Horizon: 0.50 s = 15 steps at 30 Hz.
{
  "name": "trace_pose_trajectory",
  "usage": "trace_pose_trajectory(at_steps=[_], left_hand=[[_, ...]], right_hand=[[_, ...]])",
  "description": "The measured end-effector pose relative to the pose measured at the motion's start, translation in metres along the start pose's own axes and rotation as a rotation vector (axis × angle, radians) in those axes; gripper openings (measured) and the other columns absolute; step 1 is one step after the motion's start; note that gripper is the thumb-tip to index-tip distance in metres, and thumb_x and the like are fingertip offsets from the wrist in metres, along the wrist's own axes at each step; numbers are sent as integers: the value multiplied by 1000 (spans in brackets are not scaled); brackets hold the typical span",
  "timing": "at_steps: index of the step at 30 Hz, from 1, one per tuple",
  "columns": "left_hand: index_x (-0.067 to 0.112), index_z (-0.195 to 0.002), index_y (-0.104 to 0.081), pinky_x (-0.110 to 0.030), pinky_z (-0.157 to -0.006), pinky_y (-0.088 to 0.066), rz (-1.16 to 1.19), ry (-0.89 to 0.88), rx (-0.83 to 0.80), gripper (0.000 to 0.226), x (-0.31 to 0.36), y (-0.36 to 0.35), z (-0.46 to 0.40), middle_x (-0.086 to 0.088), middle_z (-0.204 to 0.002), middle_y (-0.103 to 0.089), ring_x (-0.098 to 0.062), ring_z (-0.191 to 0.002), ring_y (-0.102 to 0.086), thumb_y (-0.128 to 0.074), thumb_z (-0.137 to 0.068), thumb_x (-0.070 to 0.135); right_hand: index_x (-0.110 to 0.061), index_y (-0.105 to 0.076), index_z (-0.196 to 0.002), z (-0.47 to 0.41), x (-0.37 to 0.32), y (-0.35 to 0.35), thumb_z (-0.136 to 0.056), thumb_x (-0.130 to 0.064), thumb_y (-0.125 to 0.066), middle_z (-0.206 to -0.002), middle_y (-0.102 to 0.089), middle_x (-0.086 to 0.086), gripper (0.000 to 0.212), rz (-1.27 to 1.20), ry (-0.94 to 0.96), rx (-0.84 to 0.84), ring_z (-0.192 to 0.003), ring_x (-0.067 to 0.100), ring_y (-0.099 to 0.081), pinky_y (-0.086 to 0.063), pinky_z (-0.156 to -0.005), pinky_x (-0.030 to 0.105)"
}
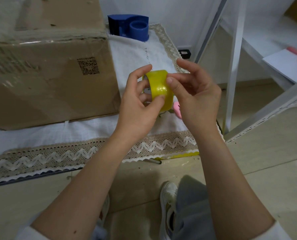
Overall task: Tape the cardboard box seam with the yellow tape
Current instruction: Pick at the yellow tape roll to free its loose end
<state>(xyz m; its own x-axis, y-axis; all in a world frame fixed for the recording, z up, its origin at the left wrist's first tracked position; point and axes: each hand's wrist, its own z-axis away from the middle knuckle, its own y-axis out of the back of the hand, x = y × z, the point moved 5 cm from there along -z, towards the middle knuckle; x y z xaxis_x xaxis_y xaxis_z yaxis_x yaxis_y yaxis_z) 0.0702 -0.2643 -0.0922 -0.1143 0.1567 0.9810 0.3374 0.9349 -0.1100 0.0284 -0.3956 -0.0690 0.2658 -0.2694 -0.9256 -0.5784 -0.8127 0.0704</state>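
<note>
On the white cloth (135, 54) beside the cardboard box (45, 80), left hand (137, 108) grips the yellow tape (159, 87), right hand (194, 99) pinches its surface, apparently seeking the end; no yellow tape on box yet.

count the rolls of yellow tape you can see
1. The yellow tape roll is held up between the left hand and right hand, right of the cardboard box. Others may be hidden behind it.

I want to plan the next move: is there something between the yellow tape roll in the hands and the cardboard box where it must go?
Nothing visible stands between them. The yellow tape roll, held in both hands, is just right of the cardboard box, with only white cloth below the gap. The blue dispenser sits farther back, aside.
</note>
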Motion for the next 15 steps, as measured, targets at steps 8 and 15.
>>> trace_pose_trajectory(at_steps=[8, 15], left_hand=[[23, -133, -42, -21, -70, -56, 21, 3, -6, 62, 1, 1, 0, -6, -120, -69, -12, -83, -70, -62, -87, -12], [23, -133, -40, -22, -68, -58, 24, 0, -1, 64, 2, 3, -2, -1, -111, -69, -7, -77, -70, -59, -86, -17]], right_hand=[[-13, -64, -118, 1, 3, -3, -85, -4, -75, -90, -75, 1, 36, -61, -14, 4, -89, 11, -73, -55, -83, 24], [-17, -63, -121, 1, 1, 0, -79, -6, -81, -118, -68, -2, 47, -35, -66, 58, -77, 2, -70, -55, -70, 18]])
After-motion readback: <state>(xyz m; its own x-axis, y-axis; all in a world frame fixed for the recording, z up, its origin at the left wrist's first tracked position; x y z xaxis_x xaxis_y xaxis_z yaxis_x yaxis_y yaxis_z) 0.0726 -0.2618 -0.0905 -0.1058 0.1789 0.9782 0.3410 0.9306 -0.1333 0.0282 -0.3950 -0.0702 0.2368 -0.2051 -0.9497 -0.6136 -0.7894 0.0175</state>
